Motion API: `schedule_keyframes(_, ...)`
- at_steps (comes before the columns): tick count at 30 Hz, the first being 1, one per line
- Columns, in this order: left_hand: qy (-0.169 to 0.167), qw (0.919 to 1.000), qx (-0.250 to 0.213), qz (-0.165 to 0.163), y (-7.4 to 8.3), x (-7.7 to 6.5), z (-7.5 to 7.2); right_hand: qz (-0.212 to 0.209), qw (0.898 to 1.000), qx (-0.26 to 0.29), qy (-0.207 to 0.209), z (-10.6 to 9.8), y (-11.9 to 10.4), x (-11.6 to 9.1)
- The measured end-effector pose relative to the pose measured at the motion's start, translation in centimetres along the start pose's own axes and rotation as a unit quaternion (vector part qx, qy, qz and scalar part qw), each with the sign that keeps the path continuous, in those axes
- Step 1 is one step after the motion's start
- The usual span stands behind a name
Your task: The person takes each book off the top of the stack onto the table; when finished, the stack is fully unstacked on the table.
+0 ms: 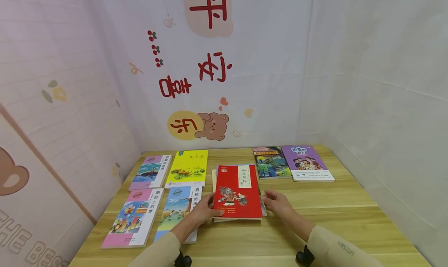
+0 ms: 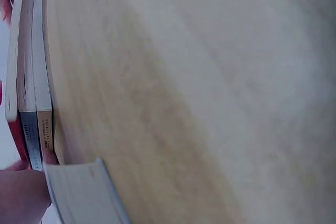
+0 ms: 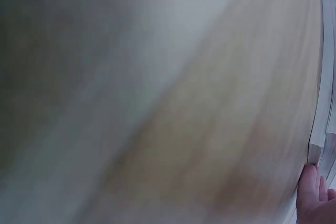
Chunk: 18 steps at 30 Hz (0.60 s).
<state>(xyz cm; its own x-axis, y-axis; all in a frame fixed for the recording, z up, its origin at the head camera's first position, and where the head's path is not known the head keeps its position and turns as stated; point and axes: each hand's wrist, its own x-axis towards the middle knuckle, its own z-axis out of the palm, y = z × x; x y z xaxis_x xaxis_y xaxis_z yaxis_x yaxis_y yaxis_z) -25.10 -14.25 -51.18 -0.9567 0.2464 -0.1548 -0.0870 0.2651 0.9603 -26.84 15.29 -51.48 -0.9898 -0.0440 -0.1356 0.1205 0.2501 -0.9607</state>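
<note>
A pale cloth (image 1: 266,84) hung behind the red book (image 1: 232,177), and the wooden table (image 1: 353,208) spread beneath and around it. The red book topped a small stack (image 2: 26,66), a little askew, between the two hands. We judged the stack moderately heavy though each paperback seemed light, the covers bendable and probably slick, so layers could slide and corners crease; a hold low on both long edges, taking in the bottom book, looked safest.

Left of the red book we saw a blue book (image 1: 171,214) and, farther left, a pink book (image 1: 131,218); a yellow book (image 1: 189,168) and a lilac book (image 1: 150,171) lay left and farther back. Behind it on the right were a dark book (image 1: 272,166) and a purple book (image 1: 306,160). At the red book's near left corner, the left hand (image 1: 206,210) grasped the stack, thumb on the cover. Beside its right edge, the right hand (image 1: 278,204) touched the stack with extended fingers, clasping nothing.

Behind the red book, we read 平安喜乐 sideways on the cloth; far left of it, "THE BEST". The red cover said 幼学琼林, the yellow 兔子坡, the pink 阳台上的梦; the blue title began 男孩的. Smaller lines escaped us.
</note>
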Motion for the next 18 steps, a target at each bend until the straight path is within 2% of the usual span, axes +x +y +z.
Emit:
schedule_keyframes(6,0.007,0.9981,0.061,0.001,0.13,-0.42,0.23,0.011,1.0,-0.027,0.004,-0.1,0.1,0.08)
schedule_keyframes(18,0.012,0.995,0.099,0.0,0.18,-0.41,0.25,0.023,0.998,-0.056,0.001,-0.41,-0.4,0.42)
